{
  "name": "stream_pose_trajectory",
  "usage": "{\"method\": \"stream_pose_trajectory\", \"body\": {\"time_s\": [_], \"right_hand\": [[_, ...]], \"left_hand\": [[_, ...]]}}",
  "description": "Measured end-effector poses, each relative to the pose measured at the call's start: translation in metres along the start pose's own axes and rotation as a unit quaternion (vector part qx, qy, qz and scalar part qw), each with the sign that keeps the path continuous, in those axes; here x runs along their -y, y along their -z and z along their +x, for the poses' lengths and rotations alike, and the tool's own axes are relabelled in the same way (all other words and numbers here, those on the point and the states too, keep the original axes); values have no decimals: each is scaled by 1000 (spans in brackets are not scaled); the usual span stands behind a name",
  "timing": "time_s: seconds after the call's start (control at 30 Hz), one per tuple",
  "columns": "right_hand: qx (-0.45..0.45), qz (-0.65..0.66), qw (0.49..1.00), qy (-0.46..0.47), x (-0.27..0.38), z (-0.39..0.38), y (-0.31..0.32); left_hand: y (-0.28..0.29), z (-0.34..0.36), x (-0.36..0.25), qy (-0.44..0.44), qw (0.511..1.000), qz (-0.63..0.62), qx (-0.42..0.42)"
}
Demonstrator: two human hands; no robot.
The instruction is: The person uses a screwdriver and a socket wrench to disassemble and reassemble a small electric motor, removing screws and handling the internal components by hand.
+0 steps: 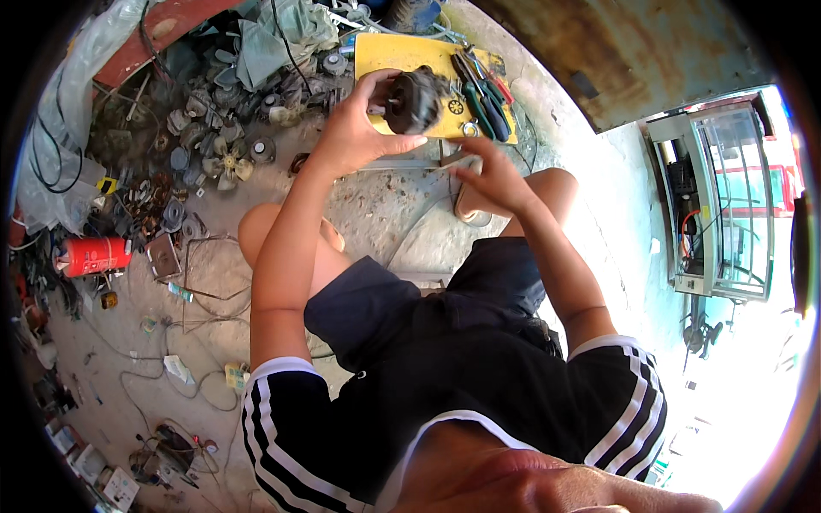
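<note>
My left hand (363,137) is closed round a dark, round part (414,101) that looks like a small electric motor, its outline smeared by motion. Thumb and fingers grip it from opposite sides, above the near edge of a yellow board (382,53). Just right of and nearer than the motor is my right hand (494,177), apart from it. Its fingers are curled toward the thumb round something thin and pale, too small to name. Several pliers and screwdrivers (486,101) with green, dark and red handles lie on the board's right side, beside a small toothed wheel (456,108).
Piled motor parts and a fan wheel (227,164) cover the floor at left. A red cylinder (96,256) lies nearer, with loose cables and a wire frame (214,278). At right stands a glass-sided cabinet (718,201); a rusty metal panel (641,51) hangs over the far right.
</note>
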State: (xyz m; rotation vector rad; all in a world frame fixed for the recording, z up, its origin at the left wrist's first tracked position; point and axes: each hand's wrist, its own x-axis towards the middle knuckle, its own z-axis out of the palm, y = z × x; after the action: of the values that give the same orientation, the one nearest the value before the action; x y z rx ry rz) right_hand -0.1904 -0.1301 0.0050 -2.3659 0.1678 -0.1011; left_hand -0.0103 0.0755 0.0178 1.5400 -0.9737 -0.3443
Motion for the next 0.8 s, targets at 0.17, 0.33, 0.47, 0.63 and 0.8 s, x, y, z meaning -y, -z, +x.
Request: {"method": "stream_pose_trajectory", "body": {"time_s": [0.17,0.33,0.47,0.63,0.8], "right_hand": [[-43,280,954,-95,9,13,-7],[16,461,859,-220,24,18,-3],[117,544,810,-183,21,21,-1],[150,600,756,-213,25,17,-1],[196,563,765,-243,32,17,-1]], "left_hand": [[-6,-11,0,-59,988,141,-34],[-13,-10,1,-35,996,81,21],[-24,-10,15,-15,998,-41,53],[-22,-15,7,12,991,-89,96],[-24,-17,15,-8,985,-62,160]]}}
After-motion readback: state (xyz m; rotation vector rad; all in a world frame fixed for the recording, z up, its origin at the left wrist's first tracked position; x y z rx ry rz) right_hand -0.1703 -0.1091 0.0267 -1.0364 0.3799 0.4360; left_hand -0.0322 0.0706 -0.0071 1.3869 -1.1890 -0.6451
